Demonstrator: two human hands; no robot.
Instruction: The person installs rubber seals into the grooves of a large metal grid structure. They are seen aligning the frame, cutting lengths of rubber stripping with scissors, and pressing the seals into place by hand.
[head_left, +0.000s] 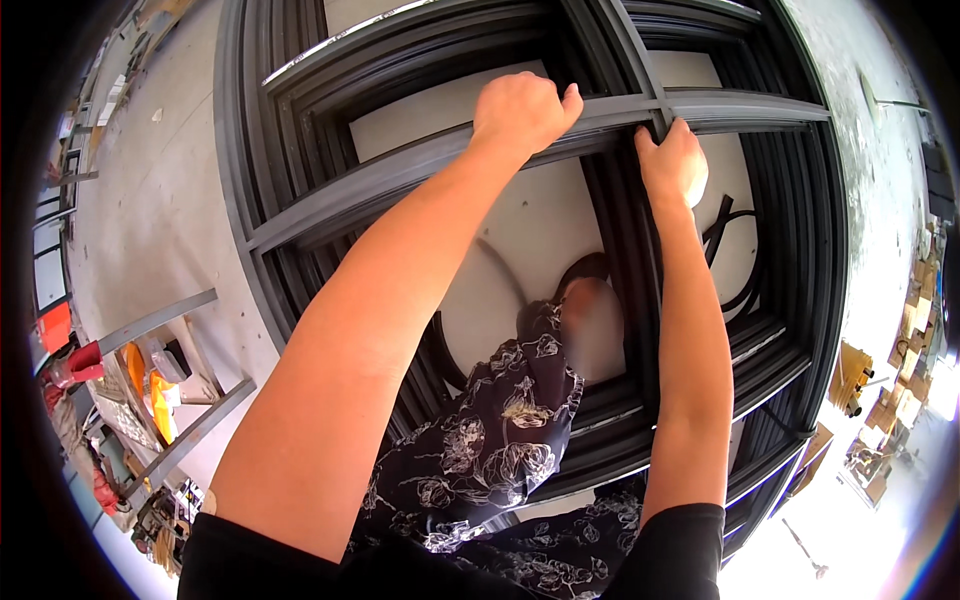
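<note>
Bare forearms [345, 345], left hand [524, 112] and right hand [676, 168] clamped on one crossbar [610, 110] — dark-grey frame [233, 130], matte, gridded

A broad dark-grey metal frame [335, 202], window-like, over stacked black metal frames [803, 230].
Its long crossbar [745, 105] meets a slim upright bar [632, 45] right of centre, dividing open, unglazed panes; the black ones nest in layers underneath, though from here I can't fairly count them.
</note>
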